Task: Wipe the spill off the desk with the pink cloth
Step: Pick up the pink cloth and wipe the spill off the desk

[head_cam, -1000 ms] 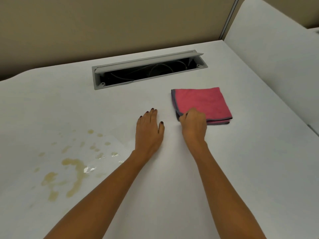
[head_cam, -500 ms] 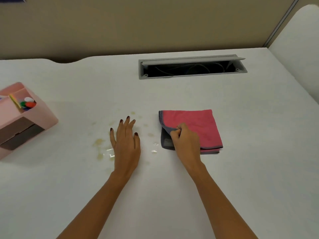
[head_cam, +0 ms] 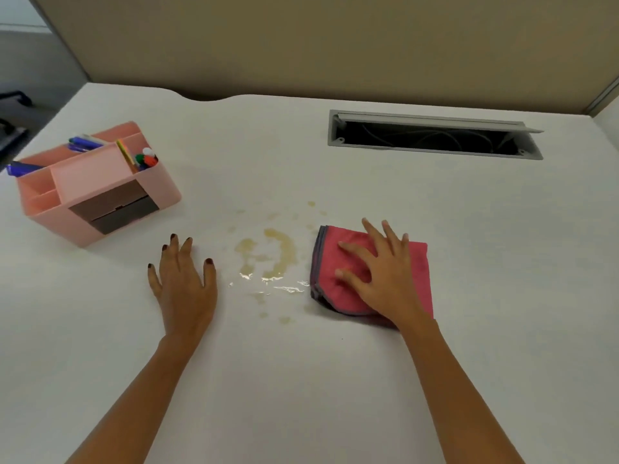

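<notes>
Both hands lie flat with fingers spread, the right hand [head_cam: 385,279] pressing the folded pink cloth [head_cam: 338,262] onto the desk [head_cam: 335,396] just beside the unwiped spill [head_cam: 271,254], the left hand [head_cam: 184,283] empty; the next move likely calls for sliding the cloth toward the desk's left edge.

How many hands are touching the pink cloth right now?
1. The right hand lies flat on the pink cloth. The left hand rests on the bare desk, across the spill.
</notes>
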